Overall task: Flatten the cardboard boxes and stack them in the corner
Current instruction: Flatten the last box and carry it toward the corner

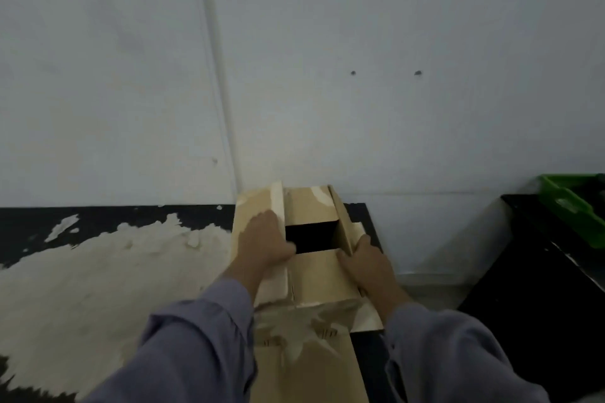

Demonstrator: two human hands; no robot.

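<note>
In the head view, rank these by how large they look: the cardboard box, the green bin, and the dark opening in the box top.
1. Cardboard box, largest by far.
2. Green bin, though cut off by the frame edge and farther away, so its true size is unsure.
3. Dark opening, smallest.

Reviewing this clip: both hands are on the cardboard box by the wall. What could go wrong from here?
1. The left hand has fingers at the edge of the cardboard box opening; they could get pinched if it collapses.
2. The right hand presses a side flap, which may tear instead of folding.
</note>
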